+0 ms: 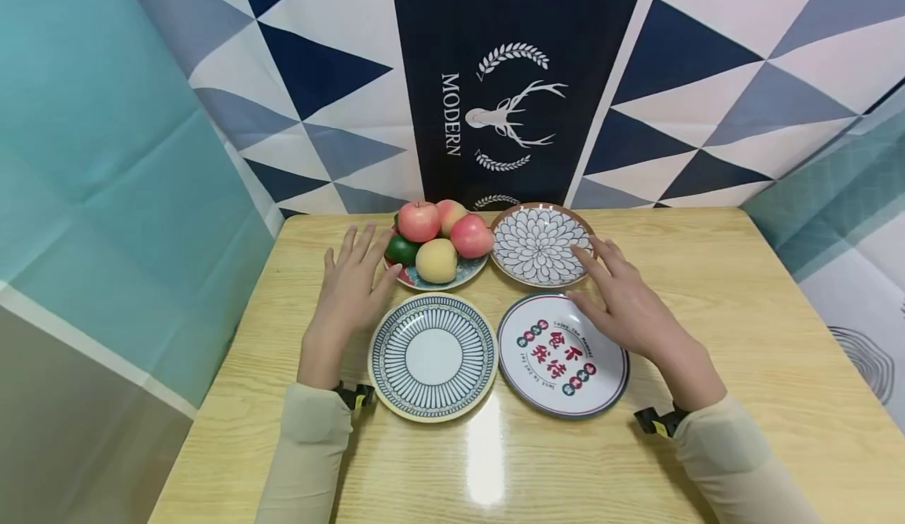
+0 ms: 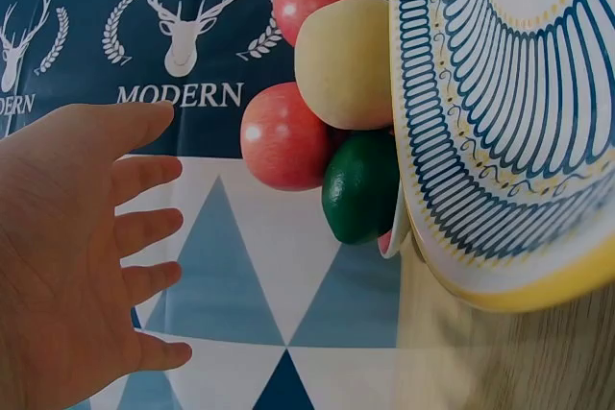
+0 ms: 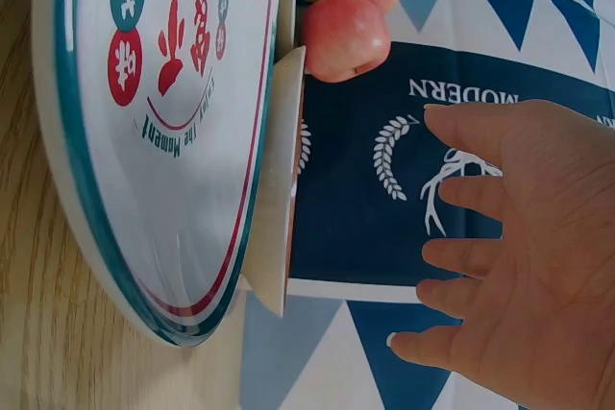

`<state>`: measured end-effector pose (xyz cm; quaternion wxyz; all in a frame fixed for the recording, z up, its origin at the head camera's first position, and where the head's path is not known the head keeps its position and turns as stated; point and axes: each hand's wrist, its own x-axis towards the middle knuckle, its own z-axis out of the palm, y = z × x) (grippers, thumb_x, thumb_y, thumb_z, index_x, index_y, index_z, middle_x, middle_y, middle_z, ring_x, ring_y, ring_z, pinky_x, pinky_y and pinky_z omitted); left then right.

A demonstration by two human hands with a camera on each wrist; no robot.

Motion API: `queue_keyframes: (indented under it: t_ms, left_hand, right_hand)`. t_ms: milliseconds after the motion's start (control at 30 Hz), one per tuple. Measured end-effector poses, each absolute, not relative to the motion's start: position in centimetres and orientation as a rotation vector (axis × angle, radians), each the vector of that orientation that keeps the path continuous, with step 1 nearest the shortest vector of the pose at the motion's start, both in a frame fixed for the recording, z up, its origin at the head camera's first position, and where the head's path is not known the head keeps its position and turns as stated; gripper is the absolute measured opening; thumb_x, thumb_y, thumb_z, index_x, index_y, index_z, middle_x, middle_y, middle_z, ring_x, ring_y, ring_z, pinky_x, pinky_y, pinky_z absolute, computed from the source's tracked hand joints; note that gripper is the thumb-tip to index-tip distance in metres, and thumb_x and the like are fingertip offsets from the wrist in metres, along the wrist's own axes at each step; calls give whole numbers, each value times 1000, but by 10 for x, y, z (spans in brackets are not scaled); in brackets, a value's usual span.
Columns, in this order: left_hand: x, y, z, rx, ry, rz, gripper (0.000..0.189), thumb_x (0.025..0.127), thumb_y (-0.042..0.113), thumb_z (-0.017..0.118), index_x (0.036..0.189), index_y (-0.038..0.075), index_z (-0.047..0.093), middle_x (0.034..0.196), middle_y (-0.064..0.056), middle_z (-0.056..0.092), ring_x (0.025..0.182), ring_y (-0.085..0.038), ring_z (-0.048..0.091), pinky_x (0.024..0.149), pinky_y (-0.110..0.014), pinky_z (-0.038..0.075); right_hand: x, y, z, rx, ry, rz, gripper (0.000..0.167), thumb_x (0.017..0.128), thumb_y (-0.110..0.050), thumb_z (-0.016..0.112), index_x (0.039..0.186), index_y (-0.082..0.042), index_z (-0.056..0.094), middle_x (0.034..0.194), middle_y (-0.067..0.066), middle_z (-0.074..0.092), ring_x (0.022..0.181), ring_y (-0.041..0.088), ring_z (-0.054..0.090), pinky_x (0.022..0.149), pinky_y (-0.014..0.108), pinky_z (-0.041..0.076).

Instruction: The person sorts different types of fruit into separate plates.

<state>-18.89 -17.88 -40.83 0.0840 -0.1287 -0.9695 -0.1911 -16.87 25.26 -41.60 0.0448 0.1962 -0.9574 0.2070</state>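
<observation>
My left hand [image 1: 351, 284] hovers with spread fingers at the left side of a fruit-laden plate [image 1: 463, 274]. On that plate sit a red apple [image 1: 419, 221], another red apple [image 1: 471, 236], a yellow fruit [image 1: 436, 261], a dark green fruit [image 1: 401, 250] and a partly hidden peach-coloured fruit [image 1: 450, 214]. In the right wrist view my right hand [image 3: 538, 247] shows its fingers apart and nothing in them. From the head view, that hand overlaps the right edges of the brown-rimmed flower-pattern plate [image 1: 540, 245] and the white plate with red characters [image 1: 558, 382].
A blue-striped plate with a yellow rim [image 1: 433, 357] lies in front of the fruit. All the plates rest on a light wooden table [image 1: 438, 469]. Behind it hangs a patterned cloth [image 1: 339, 76] with a deer-head print; a teal cloth [image 1: 120, 155] stands at the left.
</observation>
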Motion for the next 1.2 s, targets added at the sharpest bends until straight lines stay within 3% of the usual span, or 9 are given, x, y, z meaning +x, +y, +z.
queue_keyframes:
  t_ms: [500,800,1000,1200]
  left_hand:
    - [-198,-172,-409,-415,-2906,-578,68,109,52,47,169,25,29,176,-8,16,162,-38,4,121,-74,7]
    - [-196,-176,-416,-406,-2929,-660,75,107,48,57,170,21,25,173,-15,23,158,-39,26,122,-64,26]
    - [-190,-178,-426,-335,-2973,-721,74,106,44,60,167,13,32,165,-19,39,147,-42,43,110,-64,44]
    - [-186,-177,-435,-319,-3040,-717,72,106,42,59,165,9,34,158,-22,47,139,-43,52,104,-62,49]
  right_hand:
    - [-164,255,-413,625,-2896,650,77,104,-35,68,168,-14,30,174,22,14,160,47,8,109,79,28]
    - [-163,246,-415,637,-2915,654,77,103,-32,69,167,-14,31,175,19,11,159,48,8,109,80,28]
    - [-164,243,-415,646,-2916,658,78,104,-33,69,168,-15,29,176,17,10,159,48,9,110,80,27]
    - [-164,242,-413,655,-2926,647,77,104,-33,69,168,-14,30,174,21,14,159,48,9,109,80,28]
